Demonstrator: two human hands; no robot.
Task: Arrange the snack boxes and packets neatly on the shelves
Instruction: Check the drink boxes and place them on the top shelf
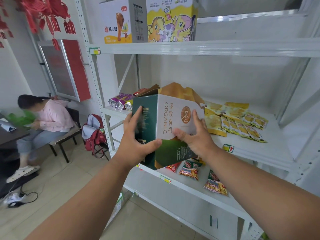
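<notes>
I hold a green and white carton marked ORGANIC, its torn top flaps open, in front of the middle shelf. My left hand grips its dark green left side, thumb under the front corner. My right hand grips its white front face. Yellow snack packets lie on the middle shelf to the right of the carton. Purple and silver packets lie at the shelf's left end behind it. Red and green packets lie on the shelf below.
Two big cartons stand on the top shelf: a white duck-leg box and a yellow cartoon-pony box. A person in pink sits on a chair at the left, with a red backpack beside the rack upright.
</notes>
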